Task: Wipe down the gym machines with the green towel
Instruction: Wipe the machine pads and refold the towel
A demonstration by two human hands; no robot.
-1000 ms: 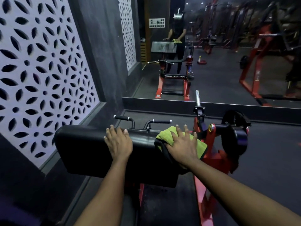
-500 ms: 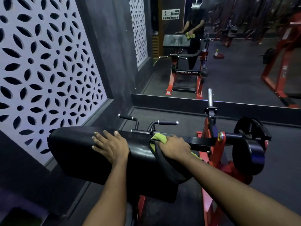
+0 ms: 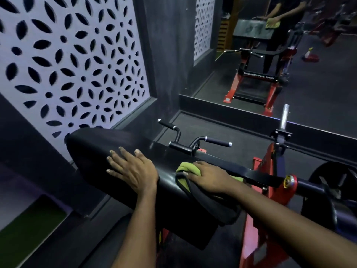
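Observation:
A black padded arm rest (image 3: 100, 149) of a red-framed gym machine slopes across the middle of the view. My left hand (image 3: 133, 169) lies flat on the pad with fingers spread, holding nothing. My right hand (image 3: 207, 176) presses the green towel (image 3: 188, 167) onto the pad's upper right part; most of the towel is hidden under the hand. A black strap (image 3: 210, 205) hangs over the pad beneath that hand.
Two black handles (image 3: 195, 141) stick up behind the pad. A red frame (image 3: 268, 171) with a chrome peg (image 3: 284, 118) and a black weight plate (image 3: 336, 192) stands to the right. A perforated white wall panel (image 3: 63, 60) is on the left, a mirror (image 3: 289, 55) ahead.
My right hand slid the towel leftward and up along the pad, bunching it under the palm. My left hand moved left on the pad. The view turned left and down.

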